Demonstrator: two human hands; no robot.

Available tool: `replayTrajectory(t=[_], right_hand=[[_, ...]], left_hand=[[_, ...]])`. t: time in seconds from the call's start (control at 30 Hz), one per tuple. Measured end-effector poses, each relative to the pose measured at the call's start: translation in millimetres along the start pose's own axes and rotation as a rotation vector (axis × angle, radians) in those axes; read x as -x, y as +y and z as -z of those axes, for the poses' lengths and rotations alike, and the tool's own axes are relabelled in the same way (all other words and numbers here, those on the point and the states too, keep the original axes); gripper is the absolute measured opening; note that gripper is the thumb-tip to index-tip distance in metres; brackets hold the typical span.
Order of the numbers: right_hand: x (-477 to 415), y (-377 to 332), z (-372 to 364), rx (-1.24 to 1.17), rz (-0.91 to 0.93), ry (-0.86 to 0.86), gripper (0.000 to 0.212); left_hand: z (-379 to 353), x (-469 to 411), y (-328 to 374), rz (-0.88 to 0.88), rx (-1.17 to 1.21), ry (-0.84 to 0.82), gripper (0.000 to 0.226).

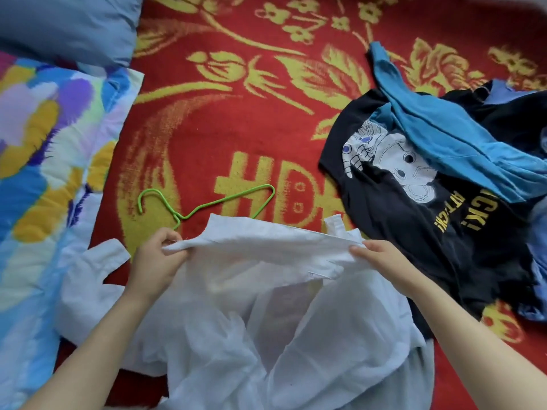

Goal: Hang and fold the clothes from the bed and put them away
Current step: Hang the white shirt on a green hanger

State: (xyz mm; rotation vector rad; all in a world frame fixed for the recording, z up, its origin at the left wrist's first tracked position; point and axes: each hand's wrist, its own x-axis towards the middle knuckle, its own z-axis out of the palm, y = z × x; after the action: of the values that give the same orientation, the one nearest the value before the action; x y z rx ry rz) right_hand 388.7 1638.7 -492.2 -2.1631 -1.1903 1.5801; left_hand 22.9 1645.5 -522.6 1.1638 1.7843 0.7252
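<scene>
A white shirt [260,306] lies spread on the red and yellow blanket [236,93] in front of me. My left hand [157,258] pinches the shirt's upper edge at the left. My right hand [381,261] grips the same edge at the right, so the cloth is stretched between them. A green wire hanger [207,204] lies on the blanket just beyond the shirt, its far corner tucked behind the white cloth. To the right sits a pile with a black printed T-shirt [414,202] and a blue garment [444,134] on top of it.
A colourful patterned quilt [44,161] covers the left side. A blue-grey pillow [68,25] lies at the top left. More dark and blue clothes [529,113] reach to the right edge.
</scene>
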Motion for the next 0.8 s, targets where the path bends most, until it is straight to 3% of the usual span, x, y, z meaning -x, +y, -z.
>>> replayTrajectory(t=[0.13,0.27,0.4,0.5,0.6,0.67,0.73,0.8], right_hand=[[0.9,-0.8,-18.9,0.169,0.108,0.026,0.034],[10.3,-8.0,-34.2,0.289,0.201,-0.14,0.041],[24.4,-28.5,-29.8,0.348,0.256,-0.271,0.023],[32.2,-40.8,-23.3,0.504,0.282,-0.366,0.046],[40.3,-47.7,-20.8,0.701,0.468,-0.312,0.074],[43.9,-48.2,-20.9,1.024,0.63,-0.195,0.09],[44.3,-48.5,-23.3,1.337,0.768,-0.06,0.089],[41.5,-48.6,-25.1,1.417,0.784,-0.028,0.074]], left_hand=[[30.8,27.9,3.0,-0.007,0.046,0.009,0.028],[60.0,71.0,-6.9,0.097,0.187,-0.018,0.068],[82.0,107.2,-8.3,0.08,0.225,0.085,0.056],[90.1,128.0,-8.8,0.028,0.185,0.213,0.042],[93.0,136.5,-9.2,0.003,0.183,0.304,0.035],[97.1,141.7,-8.8,-0.007,0.217,0.358,0.039],[102.8,147.0,-8.7,-0.016,0.241,0.37,0.045],[107.3,152.0,-8.5,0.0,0.219,0.308,0.061]])
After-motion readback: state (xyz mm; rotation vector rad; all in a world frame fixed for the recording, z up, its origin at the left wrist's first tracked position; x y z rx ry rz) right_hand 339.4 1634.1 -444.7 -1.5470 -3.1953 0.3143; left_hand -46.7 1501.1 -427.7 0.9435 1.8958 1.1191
